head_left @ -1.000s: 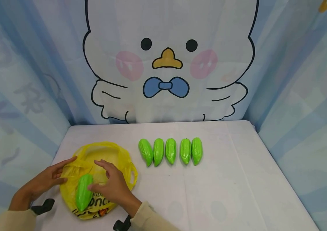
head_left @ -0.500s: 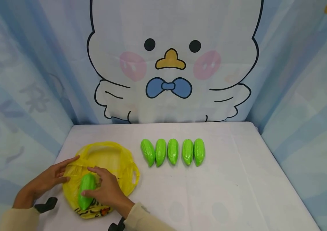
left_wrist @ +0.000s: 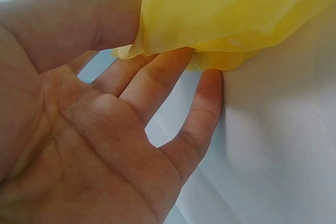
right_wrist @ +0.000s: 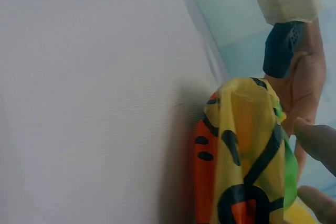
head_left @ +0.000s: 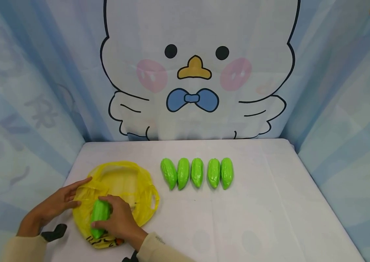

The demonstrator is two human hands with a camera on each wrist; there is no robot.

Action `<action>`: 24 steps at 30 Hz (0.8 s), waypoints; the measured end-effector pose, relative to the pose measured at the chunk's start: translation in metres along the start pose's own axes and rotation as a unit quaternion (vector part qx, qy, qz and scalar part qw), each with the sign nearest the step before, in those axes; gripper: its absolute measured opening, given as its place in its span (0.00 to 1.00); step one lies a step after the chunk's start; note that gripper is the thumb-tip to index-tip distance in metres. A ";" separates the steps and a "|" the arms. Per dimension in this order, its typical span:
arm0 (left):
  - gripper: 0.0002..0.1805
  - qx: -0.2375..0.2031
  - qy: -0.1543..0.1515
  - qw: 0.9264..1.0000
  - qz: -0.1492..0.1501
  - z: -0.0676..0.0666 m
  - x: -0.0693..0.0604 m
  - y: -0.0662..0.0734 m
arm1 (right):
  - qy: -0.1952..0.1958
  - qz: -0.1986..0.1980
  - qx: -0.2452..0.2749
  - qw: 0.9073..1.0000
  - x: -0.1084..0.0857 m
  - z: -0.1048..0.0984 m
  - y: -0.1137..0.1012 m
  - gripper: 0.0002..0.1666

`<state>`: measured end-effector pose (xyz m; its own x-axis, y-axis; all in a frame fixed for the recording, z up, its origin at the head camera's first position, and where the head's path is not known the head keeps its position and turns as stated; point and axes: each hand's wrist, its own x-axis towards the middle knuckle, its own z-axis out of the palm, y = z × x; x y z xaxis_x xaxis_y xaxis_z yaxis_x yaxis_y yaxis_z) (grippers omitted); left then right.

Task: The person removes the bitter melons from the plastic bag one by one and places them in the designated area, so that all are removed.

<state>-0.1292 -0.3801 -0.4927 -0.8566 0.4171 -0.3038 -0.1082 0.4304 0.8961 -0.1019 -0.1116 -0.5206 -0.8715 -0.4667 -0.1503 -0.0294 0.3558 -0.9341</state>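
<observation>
A yellow plastic bag (head_left: 124, 182) lies at the table's left side with its mouth spread. On its near part is a bright green toy cucumber (head_left: 101, 210), partly hidden by my right hand (head_left: 119, 218). That hand grips it, thumb across the near end and fingers at the far end. My left hand (head_left: 59, 202) touches the bag's left edge with spread, fairly straight fingers. In the left wrist view, the left fingertips (left_wrist: 211, 80) reach under the yellow plastic. The right wrist view shows the bag's printed side (right_wrist: 241, 156) and a sliver of green behind it.
Several more green toy cucumbers (head_left: 197, 173) stand in a row at the back middle of the white table (head_left: 253, 211). Printed blue and white curtains (head_left: 345, 145) enclose the table at the back and both sides.
My right hand has moved left and toward me over the toy cucumber, and its fingers have closed round it. The left hand keeps its place at the bag's edge. The view shifts slightly.
</observation>
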 end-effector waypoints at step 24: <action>0.46 0.017 0.014 0.999 -0.029 0.003 0.004 0.003 | 0.039 0.007 0.056 0.998 -0.003 -0.012 -0.001 0.41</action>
<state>-0.1310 -0.3747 -0.4924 -0.8627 0.3689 -0.3459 -0.1420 0.4798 0.8658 -0.1054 -0.1006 -0.5157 -0.9075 -0.3955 -0.1418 0.0337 0.2679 -0.9629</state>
